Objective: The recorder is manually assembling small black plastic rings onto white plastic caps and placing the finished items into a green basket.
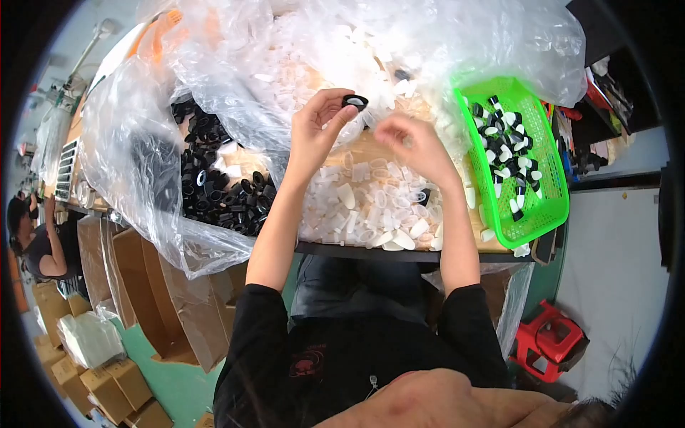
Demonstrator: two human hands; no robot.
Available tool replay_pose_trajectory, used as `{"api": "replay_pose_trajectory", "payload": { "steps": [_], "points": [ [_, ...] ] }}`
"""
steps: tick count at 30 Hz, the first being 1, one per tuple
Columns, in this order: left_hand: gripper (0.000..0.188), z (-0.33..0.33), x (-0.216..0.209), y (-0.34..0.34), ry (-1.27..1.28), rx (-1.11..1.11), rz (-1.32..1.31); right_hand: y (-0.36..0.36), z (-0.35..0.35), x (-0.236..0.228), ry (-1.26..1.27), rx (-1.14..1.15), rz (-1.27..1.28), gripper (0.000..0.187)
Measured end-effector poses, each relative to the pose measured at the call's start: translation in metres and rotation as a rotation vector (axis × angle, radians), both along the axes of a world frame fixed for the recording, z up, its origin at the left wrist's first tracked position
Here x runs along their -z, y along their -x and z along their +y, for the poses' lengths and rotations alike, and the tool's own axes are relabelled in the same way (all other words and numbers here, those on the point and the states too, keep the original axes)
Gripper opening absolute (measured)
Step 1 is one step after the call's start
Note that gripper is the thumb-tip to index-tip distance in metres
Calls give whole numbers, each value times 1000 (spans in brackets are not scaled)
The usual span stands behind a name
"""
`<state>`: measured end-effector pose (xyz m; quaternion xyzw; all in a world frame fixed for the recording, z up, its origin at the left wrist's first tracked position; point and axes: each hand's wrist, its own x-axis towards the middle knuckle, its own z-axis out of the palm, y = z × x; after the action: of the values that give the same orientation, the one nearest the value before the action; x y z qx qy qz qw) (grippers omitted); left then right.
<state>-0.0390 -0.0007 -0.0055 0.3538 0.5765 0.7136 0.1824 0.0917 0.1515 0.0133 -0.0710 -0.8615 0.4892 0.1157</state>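
Note:
Between its thumb and fingertips, my left hand (pixel 317 128) pinches a black oval plastic ring (pixel 354 102) with a pale middle, raised over the table. Just to its right, my right hand (pixel 417 146) is smeared by motion; its fingers look bent, and whether they hold anything cannot be made out. Under and in front of both hands spreads a heap of white and translucent plastic pieces (pixel 371 207), some oval rings, some flat tongue shapes. A pile of black plastic rings (pixel 225 196) lies on the left beside my left forearm.
A green plastic basket (pixel 508 232) with several joined black-and-white pieces stands on the right. Clear plastic bags (pixel 135 157) drape the table's left and far sides. Cardboard boxes (pixel 114 385) and a red stool (pixel 549 339) are on the floor. Another person (pixel 46 242) sits far left.

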Motion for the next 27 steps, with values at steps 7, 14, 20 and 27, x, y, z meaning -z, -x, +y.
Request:
{"api": "replay_pose_trajectory", "payload": {
  "steps": [7,14,20,27],
  "points": [
    [25,0,-1,3,-120,-63,-74,10,-19,34,-517,-147,7,11],
    [26,0,3,4,-145,-86,-21,18,-54,51,-481,-115,185,17],
    [30,0,0,-2,-19,-100,88,20,-68,71,-641,-289,244,24],
    [29,-1,6,3,54,-191,339,9,-46,14,-131,-38,233,20]
  ]
}}
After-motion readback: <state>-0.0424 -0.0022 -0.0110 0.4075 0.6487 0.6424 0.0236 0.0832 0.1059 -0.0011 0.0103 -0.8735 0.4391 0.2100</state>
